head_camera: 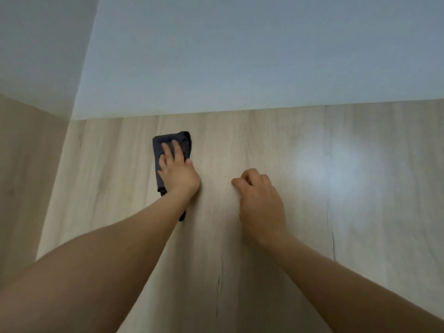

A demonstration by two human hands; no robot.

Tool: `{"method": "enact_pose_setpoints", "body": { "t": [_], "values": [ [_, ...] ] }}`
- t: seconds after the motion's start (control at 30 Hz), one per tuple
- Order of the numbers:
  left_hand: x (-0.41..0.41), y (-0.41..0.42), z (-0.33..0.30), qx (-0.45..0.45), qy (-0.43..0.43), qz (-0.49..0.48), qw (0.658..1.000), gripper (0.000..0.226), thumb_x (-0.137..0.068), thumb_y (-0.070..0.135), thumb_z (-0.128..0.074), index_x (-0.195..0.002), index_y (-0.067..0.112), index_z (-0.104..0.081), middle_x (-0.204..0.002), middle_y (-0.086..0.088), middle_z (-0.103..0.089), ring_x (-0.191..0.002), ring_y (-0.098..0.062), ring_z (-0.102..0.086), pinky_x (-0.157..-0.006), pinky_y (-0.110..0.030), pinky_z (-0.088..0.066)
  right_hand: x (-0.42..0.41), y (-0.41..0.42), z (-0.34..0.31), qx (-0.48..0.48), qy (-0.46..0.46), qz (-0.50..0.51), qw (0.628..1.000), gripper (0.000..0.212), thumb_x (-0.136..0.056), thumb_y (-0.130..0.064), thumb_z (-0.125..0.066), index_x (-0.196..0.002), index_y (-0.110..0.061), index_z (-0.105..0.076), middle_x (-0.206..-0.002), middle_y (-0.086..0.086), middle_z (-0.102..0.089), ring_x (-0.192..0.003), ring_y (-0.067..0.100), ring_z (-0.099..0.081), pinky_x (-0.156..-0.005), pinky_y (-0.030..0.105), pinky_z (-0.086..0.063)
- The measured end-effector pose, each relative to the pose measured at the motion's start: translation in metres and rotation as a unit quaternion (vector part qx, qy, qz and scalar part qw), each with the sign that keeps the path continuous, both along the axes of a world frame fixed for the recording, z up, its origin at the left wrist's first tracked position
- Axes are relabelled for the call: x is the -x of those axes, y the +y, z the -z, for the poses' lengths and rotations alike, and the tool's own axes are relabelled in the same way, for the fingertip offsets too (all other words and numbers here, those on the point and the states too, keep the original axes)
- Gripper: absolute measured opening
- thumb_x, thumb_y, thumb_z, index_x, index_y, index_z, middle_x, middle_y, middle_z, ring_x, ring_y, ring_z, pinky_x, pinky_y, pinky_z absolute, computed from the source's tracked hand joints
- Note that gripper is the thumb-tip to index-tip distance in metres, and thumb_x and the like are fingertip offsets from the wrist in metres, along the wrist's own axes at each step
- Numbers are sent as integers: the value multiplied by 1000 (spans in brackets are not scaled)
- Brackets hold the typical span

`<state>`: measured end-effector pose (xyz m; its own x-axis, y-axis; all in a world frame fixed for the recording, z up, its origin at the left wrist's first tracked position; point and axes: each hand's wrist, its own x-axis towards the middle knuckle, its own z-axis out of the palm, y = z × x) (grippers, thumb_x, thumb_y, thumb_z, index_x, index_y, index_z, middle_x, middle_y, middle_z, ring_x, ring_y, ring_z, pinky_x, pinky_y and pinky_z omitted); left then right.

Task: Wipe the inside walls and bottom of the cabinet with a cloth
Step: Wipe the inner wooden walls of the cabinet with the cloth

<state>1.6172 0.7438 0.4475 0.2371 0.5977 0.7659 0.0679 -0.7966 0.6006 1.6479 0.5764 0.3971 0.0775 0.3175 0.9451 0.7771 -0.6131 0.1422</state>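
Observation:
A folded dark grey cloth (165, 145) lies flat on the light wood-grain cabinet bottom (312, 224), a little in front of the pale back wall (240, 56). My left hand (179, 170) presses on the cloth with straight fingers, and the thumb lies at the cloth's right edge. A strip of cloth shows below my left wrist. My right hand (260, 203) rests on the wood to the right of the cloth, with fingers curled under and nothing in them.
The left side wall (26, 164) is wood below and pale above, meeting the back wall in the corner at left. A bright light reflection (336, 171) lies on the bottom panel to the right.

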Motion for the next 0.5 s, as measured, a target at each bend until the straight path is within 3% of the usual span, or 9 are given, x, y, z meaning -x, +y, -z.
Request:
{"method": "enact_pose_setpoints", "body": {
  "t": [0.13,0.2,0.27,0.37,0.5],
  "values": [
    [-4,-30,10,-192,22,66,979,57,-103,21,-28,-151,22,2,-158,-2,13,-145,-24,5,-117,-43,1,-3,1,-8,-26,22,-16,999,29,-69,12,-61,-92,-5,-66,-94,11,-57,-78,29,-53,-55,35,-46],
    [-2,-12,-5,-265,39,78,960,56,-103,23,-28,-151,23,1,-158,0,13,-145,-22,5,-118,-42,1,0,7,-10,-45,39,-19,998,24,-75,9,-58,-93,-3,-66,-96,12,-56,-81,30,-52,-58,38,-48],
    [1,17,-27,-222,29,57,973,56,-103,23,-28,-151,22,2,-158,-2,13,-145,-24,5,-117,-42,1,7,12,-12,-31,43,-3,999,23,-85,5,-50,-102,-3,-64,-105,10,-54,-91,27,-49,-67,40,-47],
    [8,56,-50,-50,23,27,998,57,-103,23,-27,-151,19,2,-158,-7,12,-145,-30,4,-117,-42,-2,11,16,-13,1,34,12,999,32,-89,3,-40,-112,-7,-60,-117,5,-50,-102,23,-45,-77,35,-45],
    [9,49,-52,41,-4,24,999,56,-103,22,-27,-152,21,2,-159,-4,12,-145,-26,4,-117,-41,-1,13,17,-13,-7,-1,39,999,30,-76,4,-46,-93,-8,-67,-99,6,-58,-86,25,-54,-60,32,-44]
  ]
}}
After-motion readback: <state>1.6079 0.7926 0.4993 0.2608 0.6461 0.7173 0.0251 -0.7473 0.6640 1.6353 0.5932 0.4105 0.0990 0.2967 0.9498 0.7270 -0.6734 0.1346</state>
